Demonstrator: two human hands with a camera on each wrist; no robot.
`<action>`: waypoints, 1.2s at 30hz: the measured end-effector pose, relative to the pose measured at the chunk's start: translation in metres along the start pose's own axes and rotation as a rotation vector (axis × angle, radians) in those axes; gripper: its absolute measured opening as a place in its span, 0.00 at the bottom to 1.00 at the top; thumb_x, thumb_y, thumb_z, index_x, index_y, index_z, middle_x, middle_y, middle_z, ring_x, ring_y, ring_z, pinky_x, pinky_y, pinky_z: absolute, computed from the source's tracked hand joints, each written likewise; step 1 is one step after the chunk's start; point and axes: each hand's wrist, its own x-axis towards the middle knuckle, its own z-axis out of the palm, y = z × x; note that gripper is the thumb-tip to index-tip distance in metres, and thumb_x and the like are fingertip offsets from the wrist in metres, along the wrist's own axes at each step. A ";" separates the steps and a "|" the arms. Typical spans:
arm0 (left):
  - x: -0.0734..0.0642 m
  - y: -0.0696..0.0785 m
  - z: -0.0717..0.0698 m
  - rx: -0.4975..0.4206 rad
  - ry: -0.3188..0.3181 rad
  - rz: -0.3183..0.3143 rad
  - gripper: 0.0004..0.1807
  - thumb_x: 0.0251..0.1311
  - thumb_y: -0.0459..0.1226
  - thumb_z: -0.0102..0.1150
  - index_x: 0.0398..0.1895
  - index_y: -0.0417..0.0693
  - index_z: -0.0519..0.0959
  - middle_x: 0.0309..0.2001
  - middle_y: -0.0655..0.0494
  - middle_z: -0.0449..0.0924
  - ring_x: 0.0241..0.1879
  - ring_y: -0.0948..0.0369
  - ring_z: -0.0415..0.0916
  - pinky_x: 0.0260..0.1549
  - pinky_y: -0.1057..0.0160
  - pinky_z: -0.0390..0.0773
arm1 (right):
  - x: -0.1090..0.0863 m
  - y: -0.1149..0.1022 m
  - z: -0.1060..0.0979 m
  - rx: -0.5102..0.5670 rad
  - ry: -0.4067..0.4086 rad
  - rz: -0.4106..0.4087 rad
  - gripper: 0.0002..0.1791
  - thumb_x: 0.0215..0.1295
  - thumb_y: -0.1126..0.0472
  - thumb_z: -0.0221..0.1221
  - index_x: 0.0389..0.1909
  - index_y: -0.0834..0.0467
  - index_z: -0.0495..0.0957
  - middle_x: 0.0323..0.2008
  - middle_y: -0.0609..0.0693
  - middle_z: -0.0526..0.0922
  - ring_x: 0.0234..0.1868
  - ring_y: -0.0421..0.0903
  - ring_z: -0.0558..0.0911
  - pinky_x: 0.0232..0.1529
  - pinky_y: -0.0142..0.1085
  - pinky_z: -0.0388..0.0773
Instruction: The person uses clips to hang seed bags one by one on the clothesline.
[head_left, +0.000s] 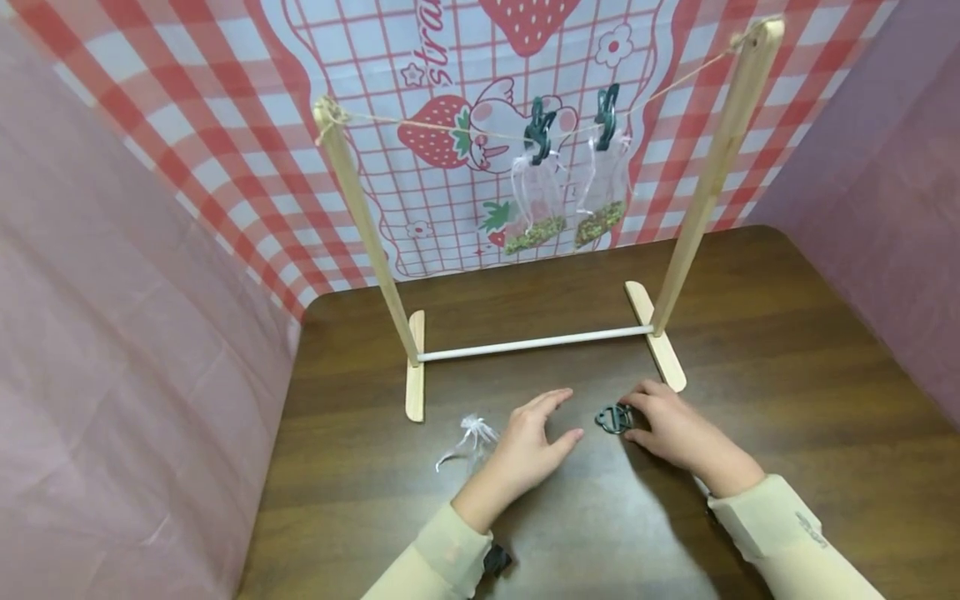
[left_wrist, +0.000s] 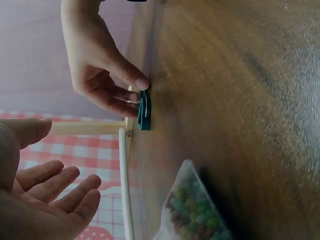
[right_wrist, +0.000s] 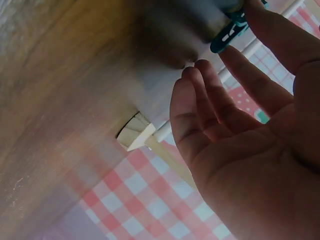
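My right hand (head_left: pixel 678 429) pinches one end of a dark green clip (head_left: pixel 612 419) between thumb and fingers, low over the table. The left wrist view shows this clip (left_wrist: pixel 144 114) on edge at the fingertips. My left hand (head_left: pixel 522 446) is held with thumb and fingers apart and nothing between them. Beside it, partly hidden by the hand in the head view, stands a sheer white drawstring pouch (head_left: pixel 474 432). In the left wrist view the pouch (left_wrist: pixel 192 207) shows green and brown bits inside.
A wooden frame with a left post (head_left: pixel 367 233), a right post (head_left: pixel 708 183) and a white bottom rod (head_left: pixel 536 342) stands behind the hands. From its string (head_left: pixel 442 127), green clips (head_left: pixel 538 133) hold two filled pouches (head_left: pixel 534 233). A small black object (head_left: pixel 497 560) lies by the left sleeve.
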 end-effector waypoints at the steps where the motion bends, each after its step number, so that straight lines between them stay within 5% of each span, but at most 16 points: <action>1: 0.001 0.000 0.001 0.000 -0.004 -0.002 0.29 0.63 0.37 0.70 0.66 0.38 0.75 0.64 0.47 0.77 0.62 0.57 0.75 0.61 0.65 0.69 | 0.001 0.000 0.000 -0.004 0.009 -0.011 0.21 0.49 0.68 0.77 0.45 0.67 0.84 0.41 0.54 0.78 0.42 0.54 0.80 0.45 0.52 0.78; 11: 0.002 0.000 0.005 0.031 -0.039 -0.039 0.29 0.63 0.39 0.70 0.66 0.38 0.75 0.64 0.45 0.77 0.64 0.56 0.73 0.62 0.64 0.68 | 0.000 -0.003 0.001 -0.038 0.008 -0.029 0.12 0.51 0.68 0.75 0.36 0.64 0.83 0.33 0.49 0.76 0.34 0.47 0.79 0.36 0.46 0.80; 18: 0.004 -0.001 0.005 0.117 -0.072 -0.008 0.33 0.61 0.41 0.73 0.67 0.38 0.75 0.64 0.46 0.77 0.64 0.55 0.72 0.64 0.62 0.66 | 0.005 -0.029 -0.005 0.024 0.090 -0.178 0.15 0.51 0.67 0.75 0.40 0.64 0.83 0.37 0.50 0.79 0.35 0.46 0.81 0.34 0.41 0.81; 23: 0.005 -0.003 0.004 0.126 -0.031 0.059 0.31 0.59 0.40 0.75 0.64 0.38 0.77 0.59 0.48 0.81 0.60 0.57 0.76 0.61 0.65 0.70 | 0.012 -0.049 -0.016 0.051 0.171 -0.291 0.16 0.48 0.68 0.75 0.39 0.62 0.84 0.37 0.48 0.78 0.33 0.42 0.79 0.31 0.37 0.79; 29: 0.005 -0.004 0.001 0.086 0.053 0.182 0.26 0.57 0.36 0.76 0.58 0.37 0.81 0.52 0.48 0.84 0.55 0.58 0.79 0.58 0.70 0.71 | 0.016 -0.062 -0.024 0.056 0.191 -0.321 0.17 0.48 0.68 0.76 0.40 0.61 0.84 0.39 0.47 0.79 0.36 0.41 0.79 0.33 0.37 0.80; 36: 0.006 -0.004 -0.005 0.014 0.091 0.162 0.25 0.55 0.35 0.77 0.57 0.37 0.82 0.52 0.48 0.84 0.54 0.57 0.80 0.57 0.68 0.72 | 0.019 -0.058 -0.026 0.143 0.260 -0.379 0.26 0.45 0.69 0.76 0.49 0.65 0.82 0.44 0.50 0.82 0.38 0.48 0.83 0.36 0.41 0.83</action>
